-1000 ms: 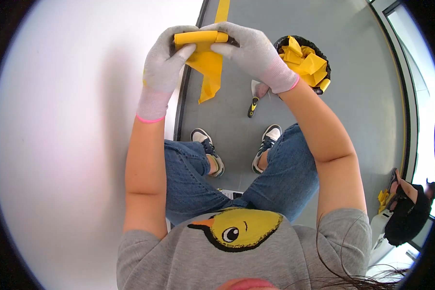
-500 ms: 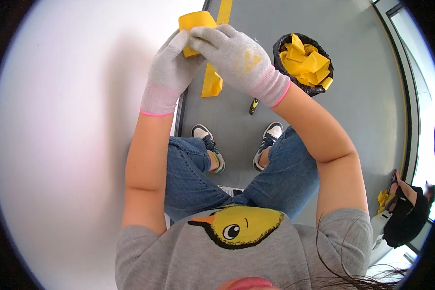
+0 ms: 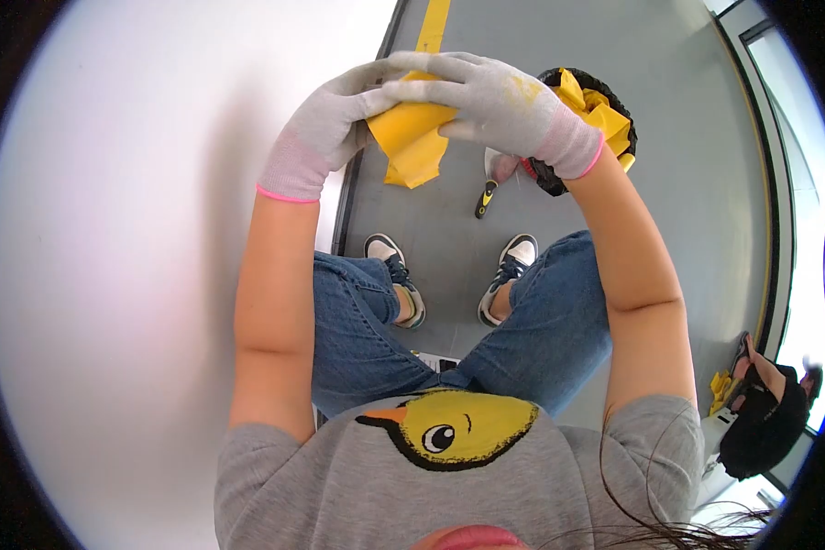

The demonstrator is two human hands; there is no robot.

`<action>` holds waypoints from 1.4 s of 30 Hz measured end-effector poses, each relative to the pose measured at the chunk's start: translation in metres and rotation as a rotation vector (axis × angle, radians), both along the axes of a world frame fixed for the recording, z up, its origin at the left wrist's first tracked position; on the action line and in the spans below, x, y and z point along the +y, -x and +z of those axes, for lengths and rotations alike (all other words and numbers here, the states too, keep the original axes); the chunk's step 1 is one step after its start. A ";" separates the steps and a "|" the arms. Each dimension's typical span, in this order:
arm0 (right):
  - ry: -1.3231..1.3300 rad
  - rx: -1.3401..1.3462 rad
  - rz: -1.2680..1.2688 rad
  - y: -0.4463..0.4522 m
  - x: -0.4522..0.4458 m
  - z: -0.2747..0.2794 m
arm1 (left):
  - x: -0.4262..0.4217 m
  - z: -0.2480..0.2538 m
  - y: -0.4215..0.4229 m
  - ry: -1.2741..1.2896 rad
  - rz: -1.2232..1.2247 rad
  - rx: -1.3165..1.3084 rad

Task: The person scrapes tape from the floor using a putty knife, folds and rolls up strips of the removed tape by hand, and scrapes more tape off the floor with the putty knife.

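Gray floor (image 3: 678,202) runs alongside a white wall (image 3: 128,275). Nearest, the gloved left hand (image 3: 335,115) and right hand (image 3: 509,105) are together, fingers overlapping, clamped on yellow tape (image 3: 401,128) above a yellow floor stripe (image 3: 433,26). Below lie a scraper (image 3: 486,197) and, beside it, a black-lined bin (image 3: 552,179) of yellow scraps (image 3: 605,115). Farther right is another person (image 3: 763,422) in black.

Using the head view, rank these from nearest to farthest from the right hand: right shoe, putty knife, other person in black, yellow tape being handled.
1. Yellow tape: touching the right hand, on its left side.
2. Putty knife: just below the hand in the view.
3. Right shoe: farther below.
4. Other person: lower right edge.
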State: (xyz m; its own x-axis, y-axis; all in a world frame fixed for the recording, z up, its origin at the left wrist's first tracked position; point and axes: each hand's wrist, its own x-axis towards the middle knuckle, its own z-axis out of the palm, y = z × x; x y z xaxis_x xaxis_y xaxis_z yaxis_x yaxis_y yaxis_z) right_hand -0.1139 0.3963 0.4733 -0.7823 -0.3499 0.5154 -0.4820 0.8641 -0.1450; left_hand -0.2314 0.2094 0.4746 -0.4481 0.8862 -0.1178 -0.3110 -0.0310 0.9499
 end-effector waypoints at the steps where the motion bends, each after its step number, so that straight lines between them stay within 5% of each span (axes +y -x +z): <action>1: 0.007 -0.054 0.005 -0.001 0.001 0.001 | 0.000 -0.002 -0.001 -0.001 -0.031 -0.030; 6: 0.185 -0.112 -0.103 -0.012 0.010 0.013 | 0.002 0.002 -0.011 0.036 0.034 0.008; 12: 0.559 -0.248 -0.318 -0.014 0.005 0.006 | 0.006 0.019 -0.033 0.098 0.133 0.666; 15: 0.865 -0.543 -0.415 -0.011 -0.003 0.013 | 0.005 0.014 -0.028 0.172 0.206 0.395; 18: 0.573 -0.080 -0.406 -0.003 -0.007 -0.004 | 0.003 0.005 -0.015 0.162 0.358 0.148; 22: 0.055 0.133 -0.229 0.002 -0.012 -0.007 | 0.010 -0.011 -0.009 0.039 0.491 -0.075; 27: -0.012 -0.147 -0.263 0.003 -0.005 -0.011 | 0.008 -0.010 -0.015 0.186 0.237 -0.123; 30: 0.095 -0.208 -0.196 -0.004 0.006 -0.008 | 0.006 -0.010 -0.003 0.336 0.000 0.015; 33: 0.157 -0.422 -0.321 -0.008 0.006 -0.011 | 0.007 0.008 -0.029 0.289 0.173 0.458; 36: 0.272 -0.741 -0.271 -0.002 0.008 -0.016 | 0.006 -0.010 -0.022 0.366 -0.054 0.832; 42: 0.529 -0.605 -0.266 -0.003 0.005 -0.027 | 0.010 -0.008 -0.011 0.641 0.120 1.105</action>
State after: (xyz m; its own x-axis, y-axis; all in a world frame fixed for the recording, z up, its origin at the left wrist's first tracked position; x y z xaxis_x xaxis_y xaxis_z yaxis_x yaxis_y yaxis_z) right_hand -0.1109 0.4011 0.4462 -0.9982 0.0546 0.0257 0.0186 0.6838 -0.7294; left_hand -0.2208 0.2191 0.4670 -0.6527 0.7572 -0.0223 0.6216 0.5522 0.5556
